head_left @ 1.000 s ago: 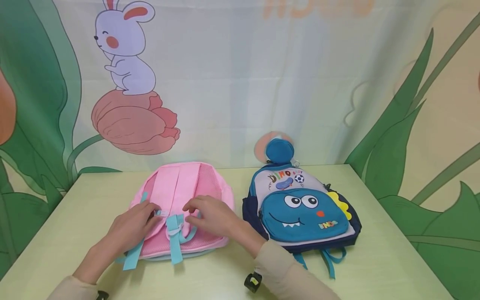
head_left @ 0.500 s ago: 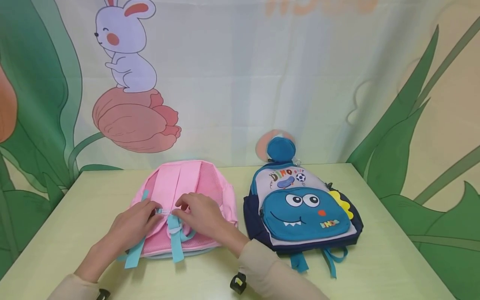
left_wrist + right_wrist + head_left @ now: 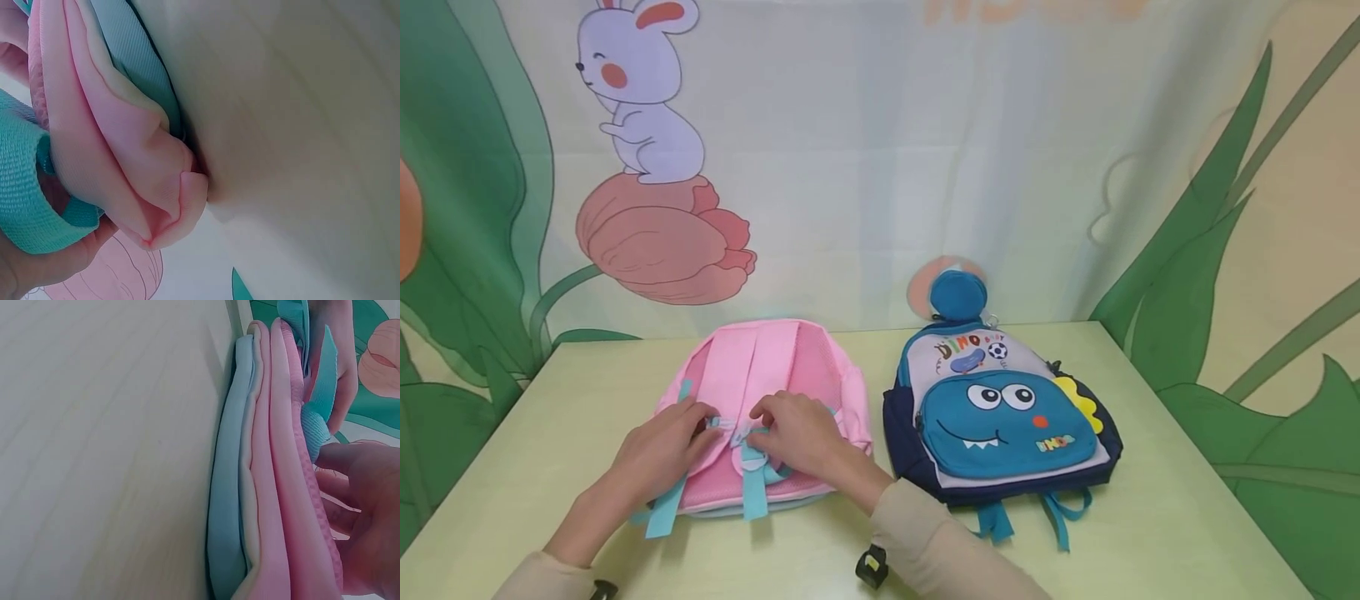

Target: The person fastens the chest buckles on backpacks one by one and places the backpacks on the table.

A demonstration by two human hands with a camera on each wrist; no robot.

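Observation:
A pink backpack (image 3: 827,367) lies on the table with its straps and mesh back facing up. My left hand (image 3: 658,446) is on its left shoulder strap, fingers curled at a small pale buckle (image 3: 722,423). My right hand (image 3: 801,429) pinches a turquoise webbing strap (image 3: 754,496) near the middle of the pack; its fingertips are close to the buckle. The left wrist view shows a loop of turquoise webbing (image 3: 25,187) beside the hand and the pack's folded pink side (image 3: 125,162). From the right wrist, the right fingers (image 3: 337,459) appear against the turquoise webbing.
To the right lies a blue and grey dinosaur backpack (image 3: 1007,425), its straps hanging toward the front. A small round blue pouch (image 3: 958,294) sits at its top. Behind the pale table (image 3: 1180,517) hangs a printed curtain (image 3: 850,167).
My right hand has moved left and closer to my left hand, taking the turquoise webbing toward the buckle. The left hand has stayed nearly still.

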